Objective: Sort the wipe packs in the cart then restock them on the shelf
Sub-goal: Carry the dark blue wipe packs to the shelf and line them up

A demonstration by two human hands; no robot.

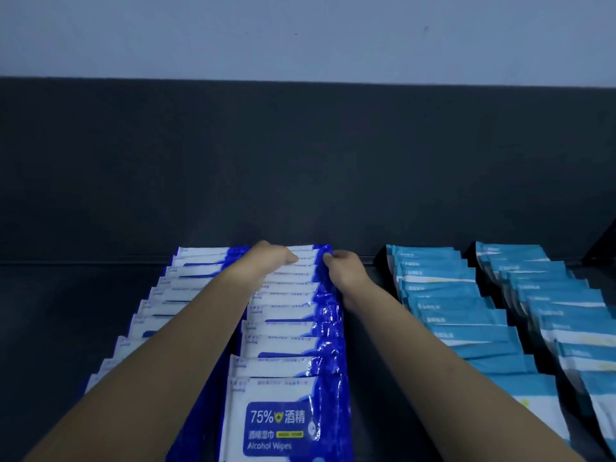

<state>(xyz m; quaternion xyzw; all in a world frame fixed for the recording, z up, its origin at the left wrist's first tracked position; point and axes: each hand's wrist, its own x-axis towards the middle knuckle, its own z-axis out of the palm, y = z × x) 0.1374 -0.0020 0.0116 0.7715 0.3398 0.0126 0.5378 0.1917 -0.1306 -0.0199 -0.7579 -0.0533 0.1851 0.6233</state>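
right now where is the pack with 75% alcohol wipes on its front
In the head view, the labelled pack is bottom centre, frontmost in the right-hand blue-and-white row, with the light blue rows to its right.
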